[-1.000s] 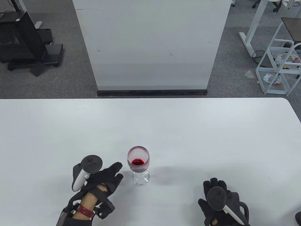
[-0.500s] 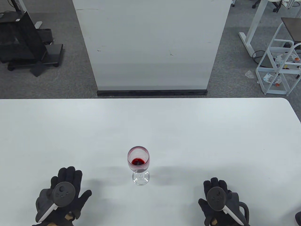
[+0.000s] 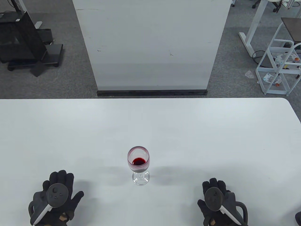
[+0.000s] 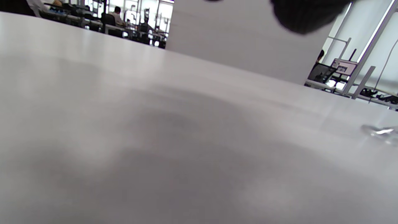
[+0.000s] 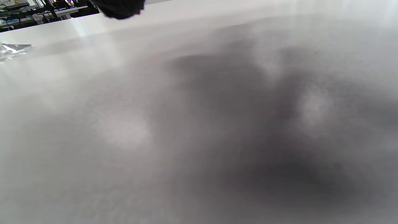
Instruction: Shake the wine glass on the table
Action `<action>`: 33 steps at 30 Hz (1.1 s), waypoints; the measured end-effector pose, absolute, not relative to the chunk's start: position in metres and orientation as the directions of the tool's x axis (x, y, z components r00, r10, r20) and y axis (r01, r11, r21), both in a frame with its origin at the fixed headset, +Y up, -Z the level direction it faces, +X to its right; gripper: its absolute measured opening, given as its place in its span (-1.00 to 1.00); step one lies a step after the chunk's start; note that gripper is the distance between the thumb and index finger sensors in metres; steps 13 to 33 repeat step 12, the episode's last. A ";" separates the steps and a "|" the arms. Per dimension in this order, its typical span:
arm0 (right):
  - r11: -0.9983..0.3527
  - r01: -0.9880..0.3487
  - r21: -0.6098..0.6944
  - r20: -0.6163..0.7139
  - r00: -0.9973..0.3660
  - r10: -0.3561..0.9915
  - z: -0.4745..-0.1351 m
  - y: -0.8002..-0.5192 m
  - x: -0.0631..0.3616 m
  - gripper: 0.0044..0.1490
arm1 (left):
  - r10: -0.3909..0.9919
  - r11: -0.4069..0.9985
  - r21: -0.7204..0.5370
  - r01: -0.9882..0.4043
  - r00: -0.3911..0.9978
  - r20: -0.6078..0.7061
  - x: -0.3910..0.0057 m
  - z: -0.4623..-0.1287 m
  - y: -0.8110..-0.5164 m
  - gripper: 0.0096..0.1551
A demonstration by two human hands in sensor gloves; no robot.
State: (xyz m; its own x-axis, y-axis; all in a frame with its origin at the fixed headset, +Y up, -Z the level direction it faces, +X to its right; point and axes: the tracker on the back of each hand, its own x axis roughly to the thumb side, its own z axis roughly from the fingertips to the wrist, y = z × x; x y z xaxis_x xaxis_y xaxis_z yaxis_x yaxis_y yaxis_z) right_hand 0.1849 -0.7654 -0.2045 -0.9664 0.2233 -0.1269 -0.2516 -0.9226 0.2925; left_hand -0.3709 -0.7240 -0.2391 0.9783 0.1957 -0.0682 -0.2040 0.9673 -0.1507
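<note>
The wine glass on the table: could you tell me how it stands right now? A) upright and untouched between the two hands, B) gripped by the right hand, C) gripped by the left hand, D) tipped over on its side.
A: the wine glass stands upright on the table with a little red liquid in it, while the left hand and right hand lie well apart from it on either side.

Clear wine glass [image 3: 138, 164] holding dark red liquid [image 3: 138, 161], white table [image 3: 188, 131], black gloves [image 3: 68, 207].
</note>
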 end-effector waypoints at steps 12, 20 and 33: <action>-0.921 -0.259 0.290 -0.128 -0.964 0.231 -0.204 -0.765 0.185 -0.02 | 0.190 0.970 -0.148 -0.193 0.981 -0.036 -0.367 -0.239 -0.725 -0.06; -0.921 -0.259 0.290 -0.128 -0.964 0.231 -0.204 -0.765 0.185 -0.02 | 0.190 0.970 -0.148 -0.193 0.981 -0.036 -0.367 -0.239 -0.725 -0.06; -0.921 -0.259 0.290 -0.128 -0.964 0.231 -0.204 -0.765 0.185 -0.02 | 0.190 0.970 -0.148 -0.193 0.981 -0.036 -0.367 -0.239 -0.725 -0.06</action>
